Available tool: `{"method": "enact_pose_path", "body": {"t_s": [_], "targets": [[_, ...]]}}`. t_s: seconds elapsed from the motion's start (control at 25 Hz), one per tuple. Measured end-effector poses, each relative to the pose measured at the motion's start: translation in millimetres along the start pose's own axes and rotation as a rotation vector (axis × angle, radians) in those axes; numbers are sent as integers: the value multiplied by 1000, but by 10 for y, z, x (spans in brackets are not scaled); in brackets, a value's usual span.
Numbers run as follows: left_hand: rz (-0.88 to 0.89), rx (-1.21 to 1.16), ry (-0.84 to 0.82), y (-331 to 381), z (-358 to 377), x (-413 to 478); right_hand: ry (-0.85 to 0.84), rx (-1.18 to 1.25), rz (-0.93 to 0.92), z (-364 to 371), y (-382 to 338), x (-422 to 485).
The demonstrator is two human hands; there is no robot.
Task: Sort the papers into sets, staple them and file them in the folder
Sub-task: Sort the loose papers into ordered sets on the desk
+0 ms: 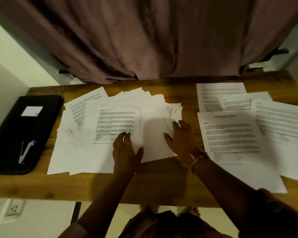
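A loose, fanned pile of white papers (93, 148) covers the middle of the wooden table (41, 184). My left hand (125, 150) lies flat on it, fingertips touching a printed sheet (116, 122). My right hand (181, 136) rests with spread fingers on a blank sheet (153, 134) at the pile's right side. Several printed sheets (230, 134) lie laid out separately on the right. A black folder (12, 127) lies at the left end, with a stapler (27, 150) on top of it.
A brownish curtain (144, 35) hangs behind the table's far edge. A wall socket (13, 208) sits below the table's front edge at the left. Bare wood shows along the front edge between my forearms.
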State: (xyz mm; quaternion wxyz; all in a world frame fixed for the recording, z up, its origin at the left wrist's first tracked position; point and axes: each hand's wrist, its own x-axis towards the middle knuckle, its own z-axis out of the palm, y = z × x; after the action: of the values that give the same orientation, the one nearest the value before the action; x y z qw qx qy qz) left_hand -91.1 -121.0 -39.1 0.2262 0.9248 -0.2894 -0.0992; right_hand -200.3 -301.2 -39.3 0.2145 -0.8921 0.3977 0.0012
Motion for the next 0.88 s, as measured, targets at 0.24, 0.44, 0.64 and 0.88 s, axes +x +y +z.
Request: {"method": "enact_pose_path", "body": {"t_s": [0.24, 0.44, 0.64, 0.88], "targets": [[48, 114, -110, -629, -238, 369, -31, -119, 152, 361, -416, 181], [97, 146, -165, -982, -332, 524, -8, -166, 143, 608, -699, 160], [109, 174, -196, -1254, -436, 581, 72, -135, 103, 803, -1042, 121], [112, 172, -224, -1345, -509, 618, 41, -163, 107, 891, -1299, 134]]}}
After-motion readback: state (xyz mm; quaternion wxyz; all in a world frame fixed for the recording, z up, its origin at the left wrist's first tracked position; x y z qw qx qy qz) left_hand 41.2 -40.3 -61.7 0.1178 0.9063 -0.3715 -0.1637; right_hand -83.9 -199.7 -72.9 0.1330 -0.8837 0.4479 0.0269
